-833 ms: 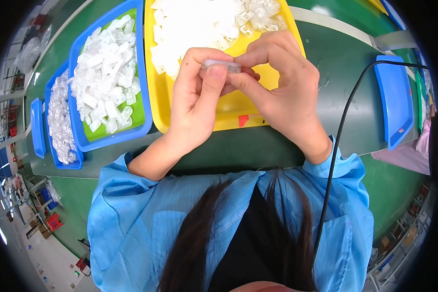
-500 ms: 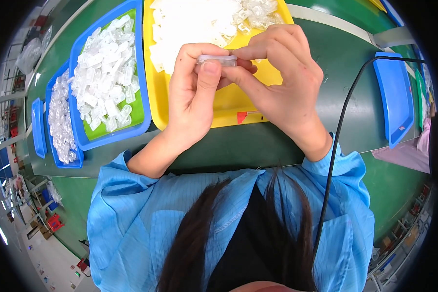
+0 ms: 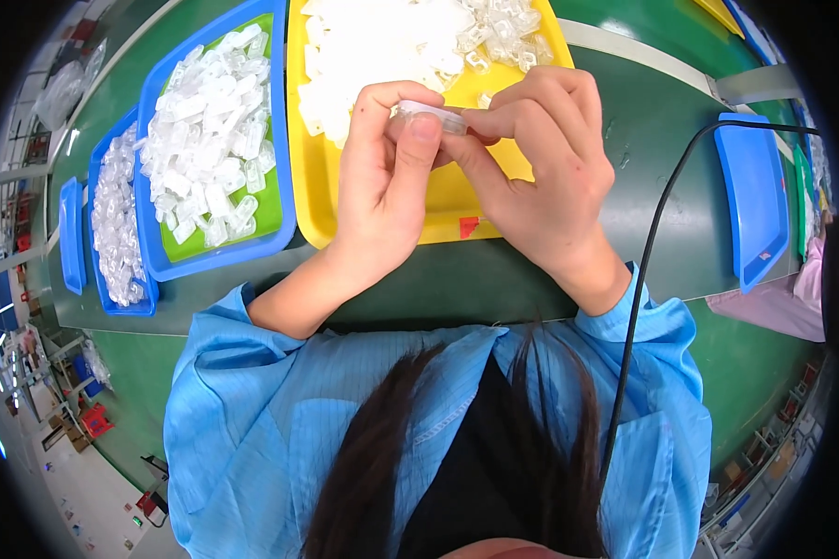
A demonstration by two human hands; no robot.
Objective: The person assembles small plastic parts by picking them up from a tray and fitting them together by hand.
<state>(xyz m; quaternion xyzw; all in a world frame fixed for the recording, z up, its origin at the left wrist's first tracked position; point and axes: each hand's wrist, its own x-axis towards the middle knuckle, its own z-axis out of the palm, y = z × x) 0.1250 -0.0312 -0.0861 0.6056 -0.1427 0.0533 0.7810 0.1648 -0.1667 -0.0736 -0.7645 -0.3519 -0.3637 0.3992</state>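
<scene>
In the head view, a small, elongated piece of translucent whitish plastic (image 3: 445,118) is sitting at twelve o'clock from the middle, raised over the near part of a large yellow plastic tray (image 3: 322,210). Its long axis is running almost crosswise, one end pointing just past nine o'clock and the other just past three, so the right end is dipping slightly.

The left hand (image 3: 382,182), at eleven to twelve o'clock, is gripping the piece's left part between thumb and curled fingers. The right hand (image 3: 550,172), at one to two o'clock, is pinching narrowly at the right end with thumb and forefinger. Fingers are hiding part of the piece.

Beyond the hands, the yellow tray is holding bright white plastic parts (image 3: 382,51) toward twelve o'clock and clear plastic parts (image 3: 505,35) toward one. At ten o'clock, a blue plastic tray with a green bottom (image 3: 242,259) is holding a heap of translucent oblong pieces (image 3: 210,121). Toward nine, a smaller blue tray (image 3: 140,307) is carrying small clear pieces (image 3: 118,219). On the dark green table (image 3: 569,279), another blue tray (image 3: 755,200) is lying between two and three o'clock, and a thin black cable (image 3: 656,224) is curving past the right hand.
</scene>
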